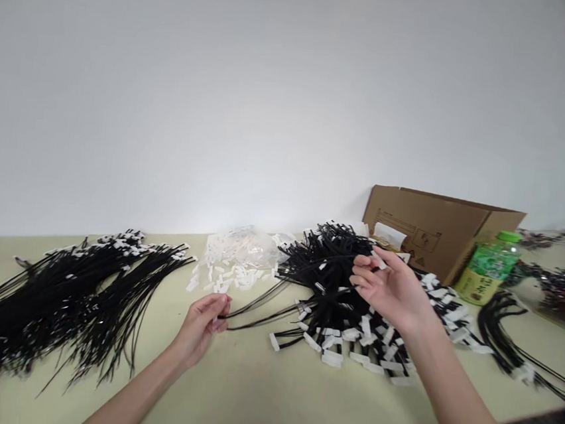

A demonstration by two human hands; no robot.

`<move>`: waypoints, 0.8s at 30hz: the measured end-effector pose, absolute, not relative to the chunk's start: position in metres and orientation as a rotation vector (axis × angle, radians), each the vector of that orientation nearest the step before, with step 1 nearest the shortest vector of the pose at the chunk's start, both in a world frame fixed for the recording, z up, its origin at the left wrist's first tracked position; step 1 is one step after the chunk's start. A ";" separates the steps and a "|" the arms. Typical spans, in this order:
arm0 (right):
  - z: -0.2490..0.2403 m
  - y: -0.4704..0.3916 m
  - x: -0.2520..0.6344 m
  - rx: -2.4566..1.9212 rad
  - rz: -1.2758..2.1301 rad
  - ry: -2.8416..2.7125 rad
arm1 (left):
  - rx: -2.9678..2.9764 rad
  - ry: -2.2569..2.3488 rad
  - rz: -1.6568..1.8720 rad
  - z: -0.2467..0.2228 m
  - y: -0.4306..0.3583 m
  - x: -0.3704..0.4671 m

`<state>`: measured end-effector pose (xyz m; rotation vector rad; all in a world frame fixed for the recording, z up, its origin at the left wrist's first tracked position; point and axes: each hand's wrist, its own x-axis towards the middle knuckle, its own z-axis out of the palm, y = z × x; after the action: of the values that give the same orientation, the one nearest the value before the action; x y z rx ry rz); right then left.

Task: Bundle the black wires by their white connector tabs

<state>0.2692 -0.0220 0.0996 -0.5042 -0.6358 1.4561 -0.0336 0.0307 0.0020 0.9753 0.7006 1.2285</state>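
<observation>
My left hand (205, 321) is closed in a pinch on the end of thin black cables (262, 318), which run right toward a large pile. My right hand (389, 289) is raised over that pile, thumb and fingers pinching a small white connector (379, 258). Beneath it lies the heap of black cables (340, 264), many ending in white connectors (331, 357) that fan out toward me. Loose white connectors (236, 276) are scattered between the hands, in front of a clear plastic bag (254, 246) with more of them. My left fingers hide the cable tips.
Another big bundle of black cables (54, 303) spreads over the left of the pale table (264, 403). At the back right stand a cardboard box (426, 226) and a green-capped bottle (489, 268). More cables (500, 333) lie near the right edge. A white wall rises behind.
</observation>
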 end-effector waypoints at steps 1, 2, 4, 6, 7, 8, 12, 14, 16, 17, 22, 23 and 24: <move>0.103 -0.032 0.276 -0.527 1.458 -0.636 | 1.015 0.690 1.157 0.001 0.028 -0.032; 0.106 -0.043 0.282 -0.551 1.446 -0.643 | 1.045 0.679 1.092 0.001 0.025 -0.030; 0.110 -0.066 0.290 -0.593 1.398 -0.664 | 1.071 0.665 1.007 -0.001 0.020 -0.026; 0.111 -0.087 0.295 -0.638 1.351 -0.674 | 1.059 0.670 0.967 -0.003 0.017 -0.022; 0.111 -0.096 0.296 -0.668 1.333 -0.673 | 1.049 0.677 0.959 -0.003 0.016 -0.021; 0.111 -0.104 0.297 -0.697 1.317 -0.666 | 1.039 0.683 0.958 -0.004 0.015 -0.021; 0.110 -0.122 0.298 -0.730 1.327 -0.632 | 1.040 0.681 0.940 -0.005 0.012 -0.019; 0.111 -0.129 0.298 -0.695 1.322 -0.630 | 1.036 0.675 0.904 -0.006 0.007 -0.015; 0.114 -0.134 0.297 -0.675 1.285 -0.666 | 1.028 0.677 0.856 -0.007 0.002 -0.011; 0.118 -0.136 0.295 -0.679 1.251 -0.704 | 1.024 0.675 0.839 -0.008 0.000 -0.009; 0.163 -0.111 0.272 -0.815 0.887 -1.151 | 1.045 0.572 0.908 -0.006 0.008 -0.014; 0.178 -0.098 0.267 -0.811 0.782 -1.261 | 1.042 0.571 0.916 -0.004 0.013 -0.017; 0.195 -0.084 0.262 -0.765 0.658 -1.337 | 1.021 0.600 0.933 -0.003 0.017 -0.021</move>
<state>0.2623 -0.0835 0.1950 -0.7648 -1.3373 0.6580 -0.0206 0.0170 -0.0033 1.0206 0.6005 0.9328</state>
